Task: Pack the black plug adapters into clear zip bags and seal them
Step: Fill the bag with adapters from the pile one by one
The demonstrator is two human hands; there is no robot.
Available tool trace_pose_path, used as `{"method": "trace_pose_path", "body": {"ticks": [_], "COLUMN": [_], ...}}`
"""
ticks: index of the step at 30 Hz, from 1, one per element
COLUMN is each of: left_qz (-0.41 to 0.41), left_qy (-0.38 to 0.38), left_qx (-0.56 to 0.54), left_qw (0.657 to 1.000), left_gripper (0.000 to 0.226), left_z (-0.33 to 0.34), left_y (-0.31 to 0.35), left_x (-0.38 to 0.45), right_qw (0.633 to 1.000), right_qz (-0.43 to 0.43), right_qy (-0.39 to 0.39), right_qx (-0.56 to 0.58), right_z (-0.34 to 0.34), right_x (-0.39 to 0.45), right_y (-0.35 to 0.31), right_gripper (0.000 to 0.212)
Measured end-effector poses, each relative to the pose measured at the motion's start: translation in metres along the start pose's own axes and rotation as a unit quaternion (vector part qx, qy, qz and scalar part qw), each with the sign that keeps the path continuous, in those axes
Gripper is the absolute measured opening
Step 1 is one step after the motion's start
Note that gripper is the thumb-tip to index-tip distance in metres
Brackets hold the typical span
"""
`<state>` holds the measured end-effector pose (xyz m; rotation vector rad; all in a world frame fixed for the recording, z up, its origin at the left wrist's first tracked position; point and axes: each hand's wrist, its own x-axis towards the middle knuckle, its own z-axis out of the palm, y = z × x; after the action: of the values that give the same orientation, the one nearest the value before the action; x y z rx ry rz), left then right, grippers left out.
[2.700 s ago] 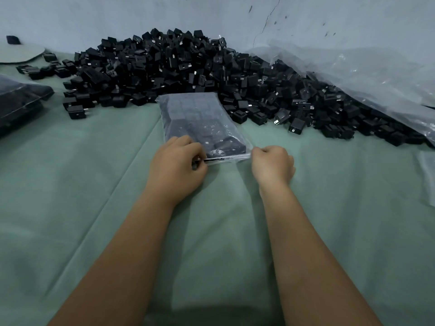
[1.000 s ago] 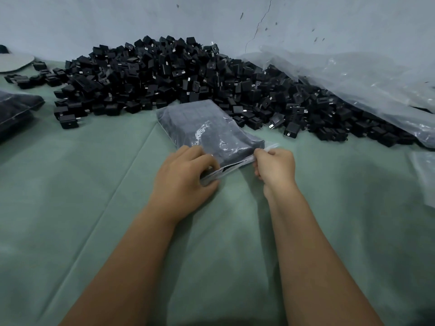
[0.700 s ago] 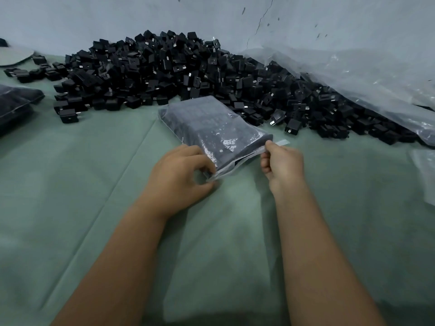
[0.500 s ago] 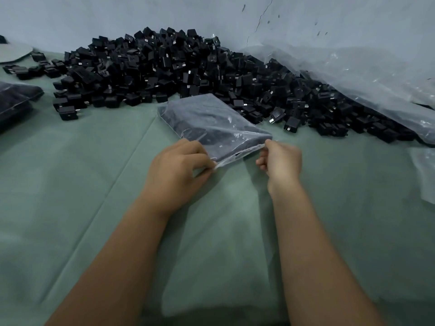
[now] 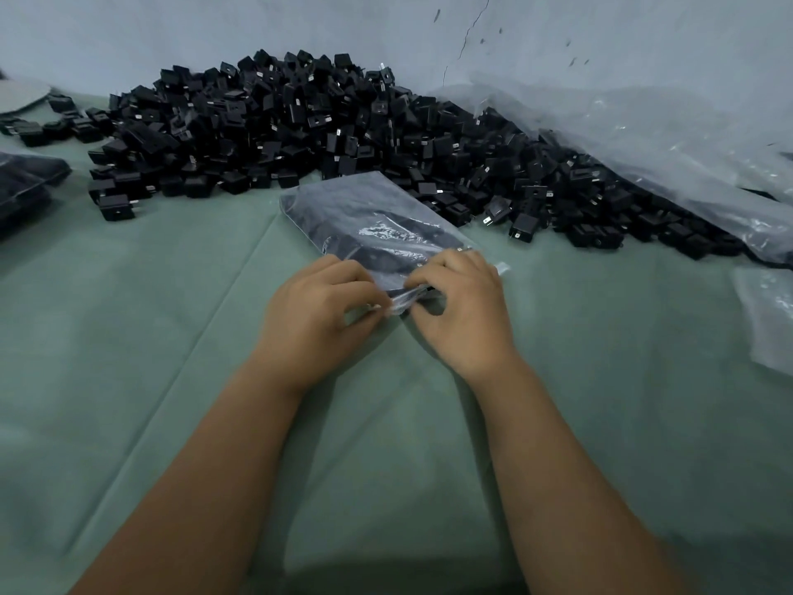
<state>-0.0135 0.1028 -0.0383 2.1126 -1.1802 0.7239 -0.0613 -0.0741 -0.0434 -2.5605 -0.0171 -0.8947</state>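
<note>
— Where is the bag [image 5: 369,216] found, and which way does it point?

— It is laid flat on the green cloth [image 5: 171,337], just in front of the adapter pile [image 5: 343,135]. Its long axis is run from the far left to the near right, so a slant is made across the view. The closed bottom is pointed away, toward the pile; the zip mouth is turned toward the person. Dark adapters are seen packed inside through the clear film.

— How is it gripped?

— The near edge is pinched by both hands, which are set close together. The zip strip is pinched between thumb and curled fingers of the left hand [image 5: 317,307]. The same strip, just to the right, is pinched by the right hand [image 5: 463,311], with its fingers bent over the top of the bag. A small corner of the film is left sticking out beyond the right hand. Whether the zip is fully closed cannot be told.

— What is placed around it?

— The pile is heaped against the pale wall [image 5: 257,27] and is spread out to the right. There it is partly covered by a big crumpled plastic sheet [image 5: 643,135]. At the left edge, filled bags [image 5: 25,186] are stacked, well apart from the hands. More clear film [image 5: 768,319] is seen at the right edge.
</note>
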Motion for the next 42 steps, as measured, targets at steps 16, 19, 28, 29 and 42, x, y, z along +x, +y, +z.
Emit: {"method": "trace_pose_path", "body": {"ticks": [16, 19, 28, 29, 42], "left_qz": [0.002, -0.009, -0.028, -0.028, -0.031], "left_qy": [-0.024, -0.022, -0.016, -0.015, -0.019], "left_qx": [-0.020, -0.027, -0.029, -0.026, -0.017], "left_qw": [1.000, 0.999, 0.999, 0.999, 0.999], "left_gripper": [0.020, 0.017, 0.012, 0.012, 0.008], "left_z": [-0.005, -0.004, 0.002, 0.003, 0.006], "left_y": [-0.003, -0.003, -0.005, -0.005, -0.004], "left_x": [0.001, 0.001, 0.002, 0.002, 0.001], "right_qw": [0.995, 0.994, 0.992, 0.993, 0.992], "right_qz": [-0.084, -0.096, -0.111, -0.107, -0.094], "right_qy": [0.004, 0.009, 0.007, 0.002, -0.009], "right_qx": [-0.047, -0.052, -0.052, -0.049, -0.081], "right_z": [0.000, 0.000, 0.001, 0.001, 0.002], "right_x": [-0.006, -0.006, -0.005, -0.005, -0.005], "right_y": [-0.017, -0.016, -0.016, -0.016, -0.019], "right_gripper": [0.010, 0.005, 0.006, 0.006, 0.008]}}
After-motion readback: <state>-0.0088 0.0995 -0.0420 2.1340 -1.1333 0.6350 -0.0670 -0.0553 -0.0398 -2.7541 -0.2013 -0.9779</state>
